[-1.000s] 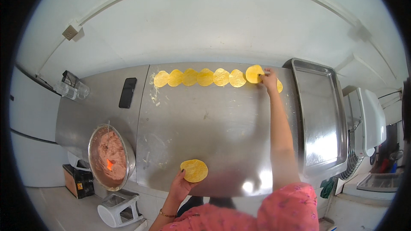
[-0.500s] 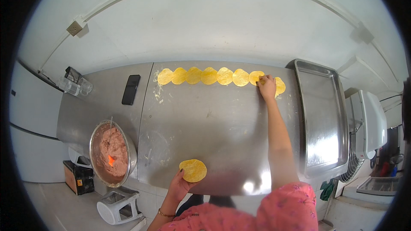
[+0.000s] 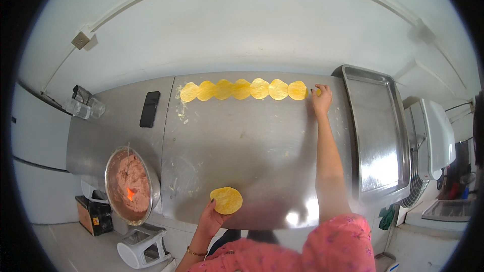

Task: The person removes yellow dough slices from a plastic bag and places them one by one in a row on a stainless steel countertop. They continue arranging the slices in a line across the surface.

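Left hand [image 3: 214, 216] grips an unplaced yellow tortilla [image 3: 226, 201]; well apart, the right hand [image 3: 322, 102] touches another yellow piece [image 3: 317, 91], grip unclear, beside seven tortillas [image 3: 241, 88] already laid across the table's far side [image 3: 242, 141].

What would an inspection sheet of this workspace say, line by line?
Surface: steel table with pale smears.
Working things: seven yellow rounds in a row; metal bowl holding pinkish mixture.
Clutter: dark phone, clear cups.
Left grip: left hand holds a yellow disc.
Right grip: right hand at the row's right end, a yellow piece at its fingertips; hold unclear.
Cables: dark cord at far right.
Surroundings: white wall, steel tray at right, stool at lower left.
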`<state>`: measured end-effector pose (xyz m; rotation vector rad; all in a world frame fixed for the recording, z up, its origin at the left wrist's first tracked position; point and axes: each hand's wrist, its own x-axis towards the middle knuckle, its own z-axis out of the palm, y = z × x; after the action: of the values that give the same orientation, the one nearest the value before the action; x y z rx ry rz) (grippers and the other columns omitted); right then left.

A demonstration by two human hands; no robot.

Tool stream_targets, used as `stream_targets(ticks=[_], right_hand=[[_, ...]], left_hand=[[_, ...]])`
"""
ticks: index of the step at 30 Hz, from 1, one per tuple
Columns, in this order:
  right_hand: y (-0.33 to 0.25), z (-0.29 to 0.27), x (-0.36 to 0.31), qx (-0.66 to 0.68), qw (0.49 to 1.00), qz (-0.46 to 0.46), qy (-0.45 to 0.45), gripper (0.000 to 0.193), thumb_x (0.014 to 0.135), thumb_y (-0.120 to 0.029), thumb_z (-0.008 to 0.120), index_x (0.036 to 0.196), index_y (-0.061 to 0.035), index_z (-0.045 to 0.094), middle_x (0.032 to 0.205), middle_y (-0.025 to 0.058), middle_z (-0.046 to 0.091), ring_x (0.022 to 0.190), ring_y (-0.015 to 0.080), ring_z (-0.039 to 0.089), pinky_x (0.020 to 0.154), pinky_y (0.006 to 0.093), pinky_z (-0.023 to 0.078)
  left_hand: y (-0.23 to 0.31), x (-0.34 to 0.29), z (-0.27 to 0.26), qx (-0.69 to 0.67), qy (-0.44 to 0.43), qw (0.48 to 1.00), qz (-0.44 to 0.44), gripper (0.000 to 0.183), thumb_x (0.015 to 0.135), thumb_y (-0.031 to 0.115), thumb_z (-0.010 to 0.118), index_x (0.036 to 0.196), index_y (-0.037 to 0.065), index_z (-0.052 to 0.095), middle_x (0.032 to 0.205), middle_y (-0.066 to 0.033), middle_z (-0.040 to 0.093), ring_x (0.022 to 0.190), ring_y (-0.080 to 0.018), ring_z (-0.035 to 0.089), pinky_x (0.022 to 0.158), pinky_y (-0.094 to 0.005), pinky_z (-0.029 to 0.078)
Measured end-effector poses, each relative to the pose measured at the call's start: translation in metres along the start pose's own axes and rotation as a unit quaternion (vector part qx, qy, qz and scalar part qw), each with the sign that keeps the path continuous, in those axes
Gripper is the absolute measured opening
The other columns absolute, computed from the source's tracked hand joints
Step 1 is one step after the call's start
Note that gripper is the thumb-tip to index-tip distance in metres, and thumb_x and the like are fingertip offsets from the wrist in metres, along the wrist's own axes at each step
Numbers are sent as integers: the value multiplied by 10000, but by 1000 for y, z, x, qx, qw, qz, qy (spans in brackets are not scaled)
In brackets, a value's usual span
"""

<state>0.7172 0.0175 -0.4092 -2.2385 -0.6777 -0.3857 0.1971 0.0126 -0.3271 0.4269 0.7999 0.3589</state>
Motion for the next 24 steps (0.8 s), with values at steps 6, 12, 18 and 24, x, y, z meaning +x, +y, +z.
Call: stream_targets(ticks=[6, 12, 18, 24], right_hand=[[-5, 7, -9, -10, 987, -120, -108, 217, 700, -109, 651, 914, -108, 690, 998, 46, 621, 942, 271, 546, 836, 386, 428], [7, 18, 2, 14, 977, -158, -142, 224, 701, -28, 603, 881, -110, 708, 1007, 48, 647, 967, 265, 562, 855, 362, 448], [12, 20, 7, 37, 973, -166, -154, 241, 702, -3, 572, 869, -106, 713, 1002, 66, 652, 992, 275, 561, 878, 358, 445], [29, 3, 14, 88, 994, -56, -45, 257, 716, -44, 594, 953, -88, 679, 1059, 119, 610, 1010, 299, 550, 884, 379, 438]], left_hand=[[2, 3, 2, 14, -4, 1000, -2, 422, 932, 286, 437, 1292, 74, 385, 1305, -129, 457, 1192, -298, 465, 951, -478, 423], [5, 4, 3, 15, -6, 1000, -3, 441, 931, 300, 436, 1299, 64, 377, 1315, -133, 447, 1205, -297, 452, 966, -475, 409], [3, 3, 0, 11, 0, 1000, -3, 457, 934, 302, 428, 1309, 49, 364, 1324, -141, 437, 1212, -303, 443, 984, -474, 394], [2, 4, -2, -1, 1, 1000, -6, 466, 932, 299, 428, 1313, 41, 357, 1326, -144, 435, 1216, -309, 437, 992, -474, 385]])
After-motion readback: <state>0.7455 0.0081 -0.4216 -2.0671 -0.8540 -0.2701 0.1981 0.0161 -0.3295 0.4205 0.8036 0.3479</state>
